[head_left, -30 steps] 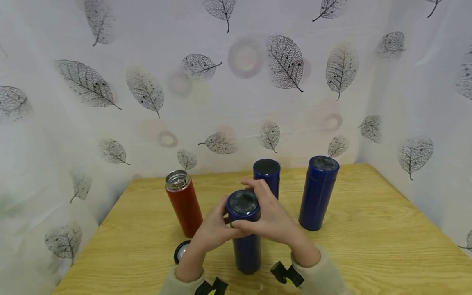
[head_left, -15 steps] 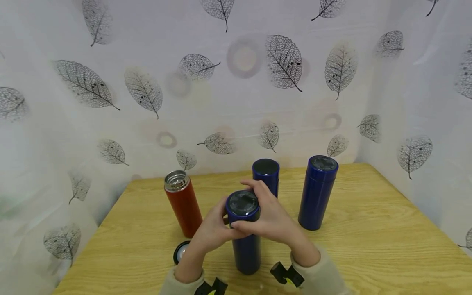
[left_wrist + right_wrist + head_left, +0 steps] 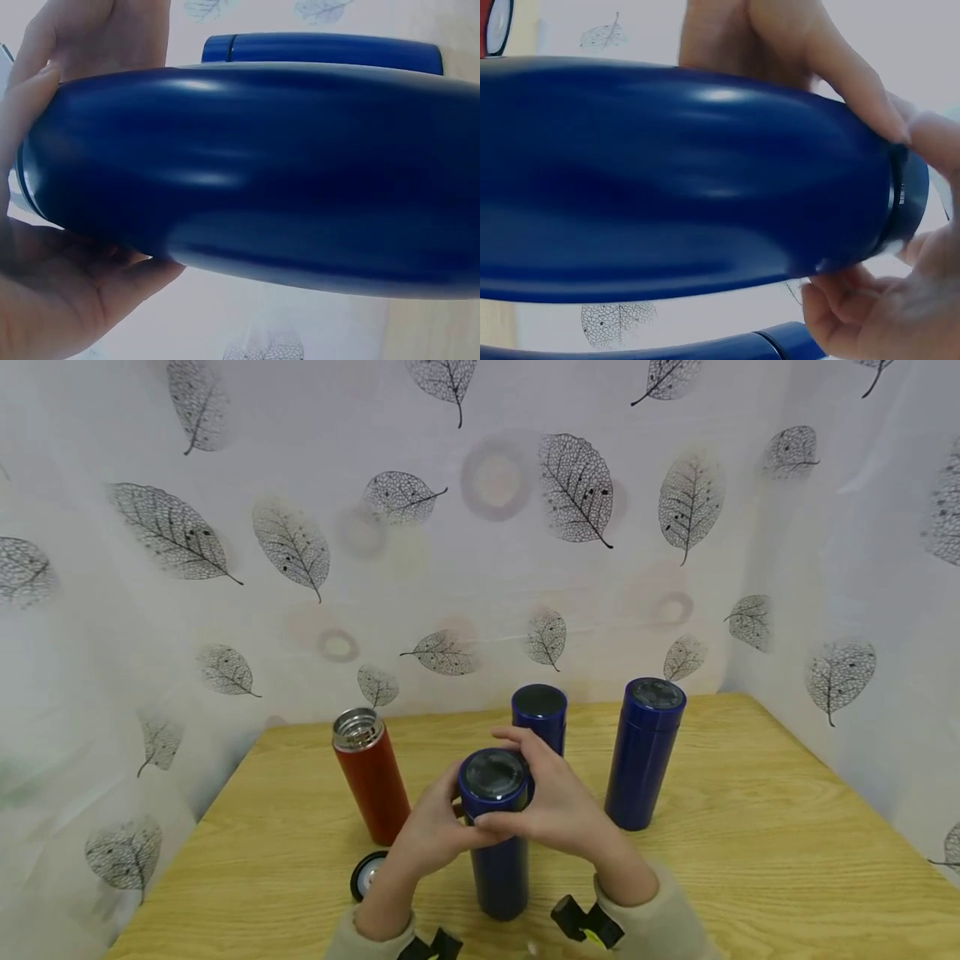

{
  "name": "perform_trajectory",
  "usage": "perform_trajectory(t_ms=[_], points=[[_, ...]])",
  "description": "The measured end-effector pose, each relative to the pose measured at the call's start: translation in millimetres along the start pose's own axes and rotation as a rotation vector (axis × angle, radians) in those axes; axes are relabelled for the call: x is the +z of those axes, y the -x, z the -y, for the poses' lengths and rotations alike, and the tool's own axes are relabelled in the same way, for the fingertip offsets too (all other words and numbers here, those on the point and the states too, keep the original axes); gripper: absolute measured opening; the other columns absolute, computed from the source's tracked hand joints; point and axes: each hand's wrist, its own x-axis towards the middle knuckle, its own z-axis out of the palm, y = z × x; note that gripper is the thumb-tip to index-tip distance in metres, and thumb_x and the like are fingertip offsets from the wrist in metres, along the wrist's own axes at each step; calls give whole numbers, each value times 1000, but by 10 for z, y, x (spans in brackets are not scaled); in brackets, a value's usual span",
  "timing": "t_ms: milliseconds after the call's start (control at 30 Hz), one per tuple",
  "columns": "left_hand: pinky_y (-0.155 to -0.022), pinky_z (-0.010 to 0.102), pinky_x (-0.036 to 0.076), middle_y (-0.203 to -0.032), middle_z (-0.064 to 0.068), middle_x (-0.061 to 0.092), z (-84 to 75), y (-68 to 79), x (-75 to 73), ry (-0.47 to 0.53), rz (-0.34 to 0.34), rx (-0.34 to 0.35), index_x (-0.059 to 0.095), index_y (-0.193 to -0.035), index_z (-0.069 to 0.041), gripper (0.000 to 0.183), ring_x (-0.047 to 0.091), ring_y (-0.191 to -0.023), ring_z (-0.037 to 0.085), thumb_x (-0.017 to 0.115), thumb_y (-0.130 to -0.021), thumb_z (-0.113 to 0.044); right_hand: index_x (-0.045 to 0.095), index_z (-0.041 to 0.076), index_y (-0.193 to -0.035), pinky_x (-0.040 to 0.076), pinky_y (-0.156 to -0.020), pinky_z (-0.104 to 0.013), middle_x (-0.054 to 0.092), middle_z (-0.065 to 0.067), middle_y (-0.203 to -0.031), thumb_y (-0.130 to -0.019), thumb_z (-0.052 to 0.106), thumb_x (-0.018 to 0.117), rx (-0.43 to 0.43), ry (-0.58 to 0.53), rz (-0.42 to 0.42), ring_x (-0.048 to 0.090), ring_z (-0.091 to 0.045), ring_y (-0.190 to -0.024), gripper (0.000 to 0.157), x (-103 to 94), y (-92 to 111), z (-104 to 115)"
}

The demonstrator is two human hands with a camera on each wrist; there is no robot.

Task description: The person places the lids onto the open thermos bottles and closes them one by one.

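A dark blue thermos bottle (image 3: 501, 877) stands upright on the table, with a glossy black-topped lid (image 3: 492, 774) on it. My left hand (image 3: 431, 831) grips its upper body from the left, just under the lid. From the right, my right hand (image 3: 555, 806) holds the lid, thumb in front and fingers behind. A narrow dark gap shows between lid and body in the right wrist view, where the bottle body (image 3: 682, 180) fills much of the picture. The far-side fingers are partly hidden behind the bottle.
A red thermos (image 3: 372, 789) stands uncapped at the left, its steel mouth showing. Near my left forearm lies a round black-rimmed lid (image 3: 366, 877). Two more blue thermoses stand behind: one (image 3: 542, 727) at the back middle, another (image 3: 643, 768) at right. A leaf-patterned curtain (image 3: 495, 577) borders the wooden table (image 3: 750, 860).
Both hands keep their hold on the blue thermos and its lid, with the right fingers shifting very slightly. The head view drifts a little; the other bottles stay put.
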Motion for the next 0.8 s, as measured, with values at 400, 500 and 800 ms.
perform_trajectory(t_ms=[400, 500, 800], points=[[-85, 44, 42, -121, 10, 48, -21, 17, -3, -17, 26, 10, 38, -128, -7, 66, 47, -108, 26, 73, -72, -12, 23, 13, -137, 35, -92, -44, 40, -6, -128, -79, 19, 67, -136, -49, 156, 41, -19, -115, 73, -65, 3, -59], [-82, 41, 44, -120, 10, 48, -31, 17, 8, -4, 19, 2, 39, -127, -8, 67, 48, -106, 26, 74, -71, -12, 21, 9, -137, 34, -92, -45, 44, -8, -127, -79, 13, 67, -180, -108, 184, 45, -20, -112, 74, -96, -4, -70], [-79, 35, 47, -119, 12, 48, -56, 38, 45, 2, -47, -21, 41, -126, -4, 68, 47, -107, 27, 77, -68, -11, 32, 16, -131, 41, -86, -37, 52, -4, -117, -67, 17, 78, -32, -80, 37, 52, -15, -101, 79, -20, -8, -20]])
